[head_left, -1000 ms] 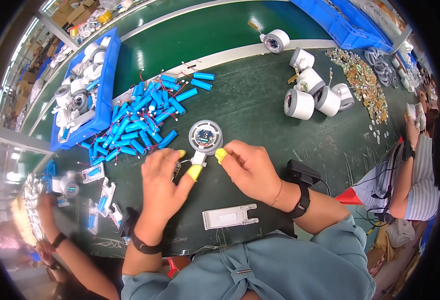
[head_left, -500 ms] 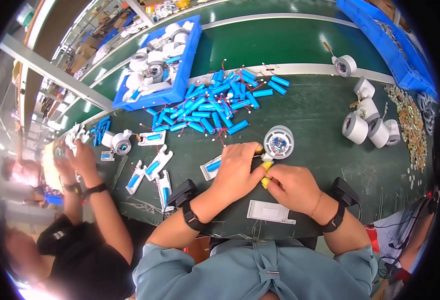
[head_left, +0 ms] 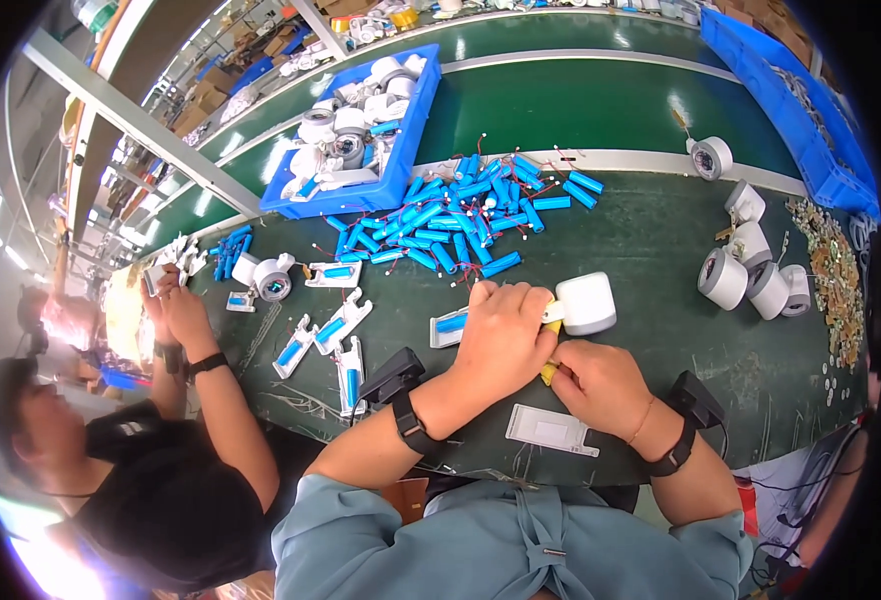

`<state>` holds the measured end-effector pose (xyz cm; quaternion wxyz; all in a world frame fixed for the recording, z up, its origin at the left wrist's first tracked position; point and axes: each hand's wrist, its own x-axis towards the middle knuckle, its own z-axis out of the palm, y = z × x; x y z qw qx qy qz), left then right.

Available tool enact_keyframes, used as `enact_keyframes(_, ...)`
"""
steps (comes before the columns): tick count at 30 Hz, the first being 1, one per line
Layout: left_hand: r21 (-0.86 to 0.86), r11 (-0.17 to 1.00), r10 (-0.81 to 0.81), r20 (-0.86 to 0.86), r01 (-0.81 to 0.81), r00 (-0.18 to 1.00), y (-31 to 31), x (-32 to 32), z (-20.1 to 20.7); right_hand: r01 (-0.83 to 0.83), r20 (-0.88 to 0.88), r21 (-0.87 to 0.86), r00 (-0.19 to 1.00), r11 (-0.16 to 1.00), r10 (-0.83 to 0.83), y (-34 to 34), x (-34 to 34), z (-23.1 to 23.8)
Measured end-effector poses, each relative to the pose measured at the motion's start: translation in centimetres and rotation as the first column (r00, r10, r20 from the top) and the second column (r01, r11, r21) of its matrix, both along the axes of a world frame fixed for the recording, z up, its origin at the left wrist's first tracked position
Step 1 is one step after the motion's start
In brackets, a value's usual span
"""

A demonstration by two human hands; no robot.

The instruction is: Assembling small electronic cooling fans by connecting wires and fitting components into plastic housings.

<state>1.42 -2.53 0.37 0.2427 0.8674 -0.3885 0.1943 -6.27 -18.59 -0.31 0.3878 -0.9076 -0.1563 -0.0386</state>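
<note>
My left hand [head_left: 505,335] is closed on a white housing [head_left: 588,303] with rounded corners, gripping it by its narrow neck, with its smooth back turned up. Close beside it, my right hand [head_left: 600,385] has its fingers curled in a pinch. Yellow material [head_left: 548,374] shows at the fingertips; whether the right fingers hold anything else is hidden. A flat white plastic cover [head_left: 550,430] lies on the table just below my hands. Left of my left hand sits a white tray-shaped part [head_left: 447,326] with a blue cylindrical battery in it.
Loose blue wired batteries [head_left: 450,220] are heaped beyond my hands. A blue crate [head_left: 415,130] of white housings stands behind them. More housings [head_left: 750,270] and small metal pieces [head_left: 825,265] lie at right. Battery-fitted white parts [head_left: 340,325] lie left, near a co-worker [head_left: 170,480] handling parts.
The white housing has turned over: its open face with the circuit board showed before, and its smooth back shows now. The whole view has shifted slightly; my hands stay close together.
</note>
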Motion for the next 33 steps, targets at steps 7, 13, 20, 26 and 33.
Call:
enact_keyframes(7, 0.143, 0.989, -0.01, 0.234, -0.024, 0.972, 2.6, -0.3, 3.7, -0.009, 0.033, -0.002, 0.999, 1.0, 0.009, -0.4, -0.1, -0.6)
enact_keyframes(13, 0.084, 0.904, 0.362, 0.366, -0.418, 0.857, 14.0, 4.7, 9.6, -0.015, 0.037, 0.045, 0.999, 0.999, 0.014, -0.5, 0.0, -0.5)
enact_keyframes(20, 0.148, 0.638, 0.621, 0.482, -0.756, 0.618, 29.1, 14.7, 10.2, -0.002, 0.057, 0.031, 0.998, 1.0, 0.001, -0.5, 0.2, -1.1)
enact_keyframes(26, -0.062, 0.542, 0.823, 0.24, -0.838, 0.515, 36.5, 17.9, 5.0, -0.026, 0.041, 0.059, 0.999, 0.998, 0.024, -0.2, 0.3, -0.4)
enact_keyframes(33, 0.03, 0.754, 0.656, 0.008, -0.656, 0.755, 26.1, 9.3, 2.6, 0.003, 0.03, 0.055, 1.0, 0.998, -0.005, -0.5, 0.1, -1.0)
